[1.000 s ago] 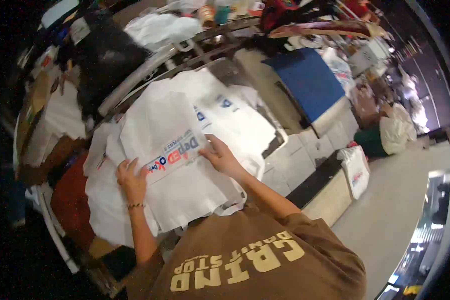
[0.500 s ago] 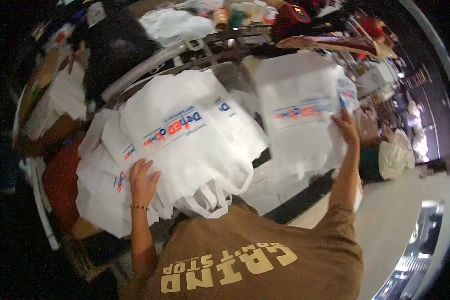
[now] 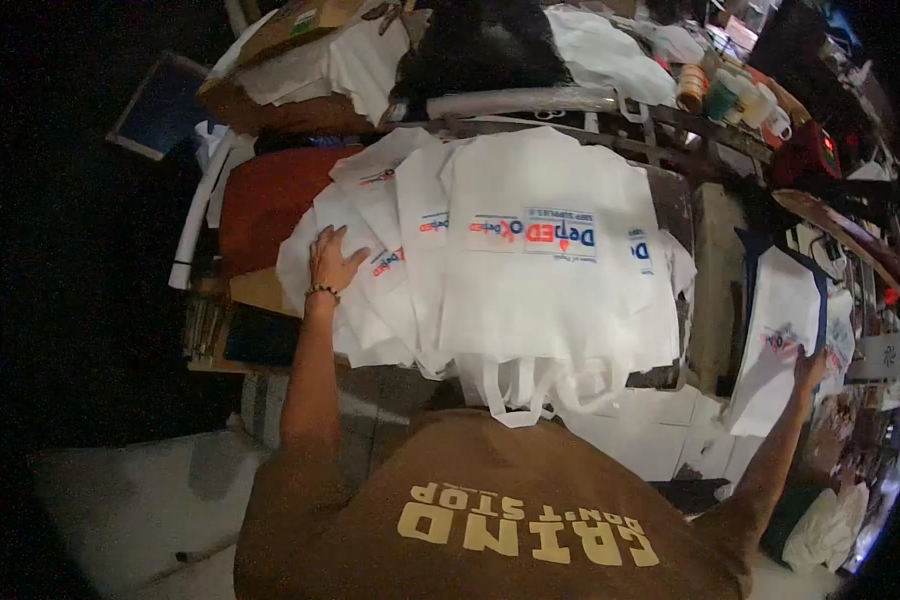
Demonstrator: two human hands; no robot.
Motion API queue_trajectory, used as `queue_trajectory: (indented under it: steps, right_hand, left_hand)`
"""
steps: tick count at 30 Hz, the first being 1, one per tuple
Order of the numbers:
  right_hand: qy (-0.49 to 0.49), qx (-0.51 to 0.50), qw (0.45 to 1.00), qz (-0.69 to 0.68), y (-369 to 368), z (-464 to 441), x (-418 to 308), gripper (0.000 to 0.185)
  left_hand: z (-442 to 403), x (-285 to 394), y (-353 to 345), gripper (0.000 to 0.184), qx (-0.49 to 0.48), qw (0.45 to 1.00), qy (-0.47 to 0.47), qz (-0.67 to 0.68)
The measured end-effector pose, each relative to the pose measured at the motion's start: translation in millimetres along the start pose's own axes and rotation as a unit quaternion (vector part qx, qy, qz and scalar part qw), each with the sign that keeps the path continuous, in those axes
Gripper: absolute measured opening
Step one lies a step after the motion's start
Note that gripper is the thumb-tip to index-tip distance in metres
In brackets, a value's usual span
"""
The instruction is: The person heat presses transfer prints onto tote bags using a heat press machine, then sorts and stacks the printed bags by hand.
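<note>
A pile of white printed tote bags (image 3: 530, 300) lies in front of me, fanned out to the left, their handles hanging toward my chest. My left hand (image 3: 337, 262) rests on the leftmost bags of the fan, its fingers spread apart. Off to the far right, my right hand (image 3: 810, 368) grips the right edge of a single white printed bag (image 3: 775, 315). That bag appears narrow and slanted from here, against a dark blue flat piece (image 3: 755, 250). Its fingertips are partly hidden and small in the view.
Behind the pile lies a long white roll (image 3: 520, 102), with a black bundle (image 3: 485, 45) beyond it. Several tubs and jars (image 3: 735, 98) stand at the back right. A red surface (image 3: 270, 200) is on the left. A white plastic bag (image 3: 825, 530) sits low at the right.
The view has turned left, so the pile appears further right. My right hand has carried its bag away from the pile to the right. My left hand is now further out on the fanned bags.
</note>
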State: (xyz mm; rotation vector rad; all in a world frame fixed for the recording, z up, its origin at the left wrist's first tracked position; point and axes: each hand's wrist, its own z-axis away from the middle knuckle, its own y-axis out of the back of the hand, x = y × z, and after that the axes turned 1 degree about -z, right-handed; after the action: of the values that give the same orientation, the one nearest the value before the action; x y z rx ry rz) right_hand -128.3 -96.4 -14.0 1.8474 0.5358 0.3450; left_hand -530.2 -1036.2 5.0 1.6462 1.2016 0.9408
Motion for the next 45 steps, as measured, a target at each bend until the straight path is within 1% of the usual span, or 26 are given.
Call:
queue_trajectory:
  steps: [3, 5, 6, 7, 10, 11, 14, 15, 18, 22, 24, 26, 28, 29, 31, 34, 35, 36, 38, 39, 40, 41, 42, 43, 44, 45]
  right_hand:
    - [0.251, 0.073, 0.935, -0.241, 34, 66, -141, 0.039]
    - [0.275, -0.001, 0.869, -0.412, 10, 117, -230, 0.036]
    - [0.282, -0.029, 0.897, -0.340, 99, 187, -325, 0.039]
    - [0.335, -0.066, 0.824, -0.452, 114, 218, -378, 0.044]
    - [0.518, -0.169, 0.729, -0.414, 146, 308, -495, 0.051]
    - [0.553, -0.173, 0.720, -0.382, 153, 329, -520, 0.053]
    - [0.597, -0.210, 0.712, -0.304, 136, 353, -545, 0.056]
    - [0.604, -0.243, 0.714, -0.258, 126, 358, -549, 0.058]
    - [0.616, -0.249, 0.707, -0.242, 108, 355, -548, 0.058]
    - [0.579, -0.252, 0.710, -0.310, 102, 357, -562, 0.062]
    - [0.543, -0.296, 0.731, -0.289, 120, 360, -577, 0.064]
    - [0.505, -0.337, 0.748, -0.269, 141, 365, -593, 0.067]
    - [0.446, -0.378, 0.616, -0.528, 162, 374, -606, 0.072]
    - [0.446, -0.375, 0.617, -0.529, 175, 380, -611, 0.072]
    - [0.297, -0.518, 0.374, -0.710, 193, 389, -617, 0.093]
    - [0.164, -0.607, 0.312, -0.712, 182, 377, -604, 0.107]
    - [0.129, -0.622, 0.327, -0.700, 219, 362, -582, 0.111]
    - [0.126, -0.637, 0.291, -0.703, 177, 352, -561, 0.107]
    - [0.060, -0.580, 0.253, -0.772, 236, 347, -534, 0.102]
    - [0.092, -0.581, 0.385, -0.711, 230, 337, -524, 0.096]
    - [0.119, -0.570, 0.509, -0.634, 224, 329, -514, 0.090]
    - [0.114, -0.567, 0.512, -0.635, 212, 328, -508, 0.090]
    - [0.100, -0.546, 0.527, -0.643, 190, 330, -503, 0.085]
    - [0.087, -0.524, 0.542, -0.651, 172, 333, -500, 0.081]
    - [0.084, -0.521, 0.545, -0.651, 159, 336, -499, 0.081]
    - [-0.033, -0.556, 0.459, -0.692, 147, 342, -500, 0.082]
  left_hand:
    - [-4, 7, 8, 0.078, -0.021, 0.998, 0.048, -0.023]
    - [-6, 24, 15, 0.083, -0.037, 0.966, 0.249, 0.064]
    - [-6, 19, 9, 0.083, -0.038, 0.965, 0.250, 0.068]
    - [-3, 11, -1, 0.079, -0.010, 0.961, 0.250, 0.116]
    - [2, -13, -18, 0.073, 0.014, 0.930, 0.287, 0.231]
    - [6, -21, -20, 0.071, 0.005, 0.901, 0.323, 0.291]
    - [14, -21, 35, 0.067, 0.028, 0.919, 0.310, 0.241]
    - [23, -43, 28, 0.059, 0.097, 0.907, 0.276, 0.303]
    - [31, -62, 97, 0.054, 0.049, 0.858, 0.219, 0.463]
    - [15, -13, 246, 0.051, 0.000, 0.892, 0.148, 0.427]
    - [17, 18, 300, 0.052, 0.075, 0.902, 0.079, 0.419]
    - [25, 24, 349, 0.057, 0.087, 0.941, -0.104, 0.310]
    - [23, 17, 393, 0.059, 0.048, 0.933, -0.158, 0.320]
    - [23, 14, 402, 0.061, 0.008, 0.921, -0.211, 0.327]
    - [8, 13, 402, 0.061, 0.051, 0.919, -0.204, 0.334]
    - [-43, 13, 398, 0.058, 0.175, 0.903, -0.178, 0.350]
    - [-57, 8, 377, 0.058, 0.188, 0.888, -0.174, 0.381]
    - [-67, 2, 341, 0.059, 0.200, 0.873, -0.168, 0.412]
    - [-77, 1, 278, 0.057, 0.052, 0.854, -0.090, 0.510]
    - [-85, 5, 238, 0.052, 0.043, 0.894, -0.094, 0.435]
    - [-81, 18, 217, 0.047, -0.080, 0.901, 0.045, 0.424]
    - [-84, 10, 137, 0.045, -0.020, 0.876, -0.016, 0.481]
    - [-79, 13, 93, 0.042, -0.061, 0.893, -0.003, 0.445]
    - [-73, 22, 47, 0.036, 0.014, 0.888, -0.071, 0.454]
    - [-64, 30, 7, 0.034, 0.010, 0.881, -0.049, 0.471]
    - [-54, 39, -19, 0.031, 0.004, 0.874, -0.027, 0.486]
